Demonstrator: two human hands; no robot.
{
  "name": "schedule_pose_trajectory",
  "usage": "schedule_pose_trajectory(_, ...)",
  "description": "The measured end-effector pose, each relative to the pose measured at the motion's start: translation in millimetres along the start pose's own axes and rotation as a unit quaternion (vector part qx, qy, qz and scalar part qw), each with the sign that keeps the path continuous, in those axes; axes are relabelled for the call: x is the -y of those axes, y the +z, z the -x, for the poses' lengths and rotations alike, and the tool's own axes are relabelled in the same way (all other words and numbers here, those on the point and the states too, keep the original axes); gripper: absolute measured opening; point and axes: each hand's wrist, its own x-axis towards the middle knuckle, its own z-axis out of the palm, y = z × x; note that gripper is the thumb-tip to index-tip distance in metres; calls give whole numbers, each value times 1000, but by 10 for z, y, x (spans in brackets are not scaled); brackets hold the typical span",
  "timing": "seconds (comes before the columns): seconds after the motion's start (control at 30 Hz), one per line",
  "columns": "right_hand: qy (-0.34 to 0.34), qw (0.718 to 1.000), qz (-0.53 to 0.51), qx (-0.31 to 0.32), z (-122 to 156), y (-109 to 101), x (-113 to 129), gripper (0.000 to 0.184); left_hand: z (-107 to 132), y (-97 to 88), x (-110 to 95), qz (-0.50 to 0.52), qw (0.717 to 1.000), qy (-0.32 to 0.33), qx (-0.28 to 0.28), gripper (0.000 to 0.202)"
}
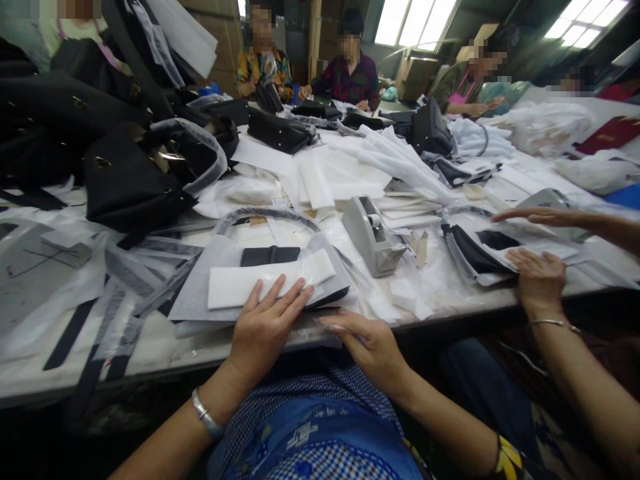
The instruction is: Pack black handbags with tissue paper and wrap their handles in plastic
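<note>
Lying flat with fingers spread, my left hand (269, 320) presses on a white foam strip (227, 288). The strip rests on a black handbag partly covered by white wrapping paper (193, 293). A dark strap tab (270, 256) shows above the foam, and the handbag's handle (273, 215), wrapped in clear film, arches behind it. At the table's front edge, my right hand (373, 343) is closed, thumb against fingers, on the edge of a translucent sheet (305, 331) below the bag. Part of that sheet is hidden by my hands.
A grey tape dispenser (373, 237) stands right of the bag. A co-worker's hands (543, 277) rest near another wrapped handbag (470, 250). Black handbags (135, 180) pile up at left. White foam sheets (320, 173) cover the middle; several people work across the table.
</note>
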Motion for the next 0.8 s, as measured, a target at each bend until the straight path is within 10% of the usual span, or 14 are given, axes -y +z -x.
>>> schedule_pose_trajectory(0.33, -247, 964, 95, 23, 156, 127, 99, 23, 10, 14, -36, -2, 1000, -6, -25, 47)
schedule_pose_trajectory(0.6, -255, 962, 88, 35, -259, -142, 347, 24, 3, 10, -73, 9, 999, -7, -41, 41)
schedule_pose_trajectory(0.8, -149, 976, 152, 48, -979, -154, 52, 17, 21, 101, -105, 62, 994, -22, -83, 34)
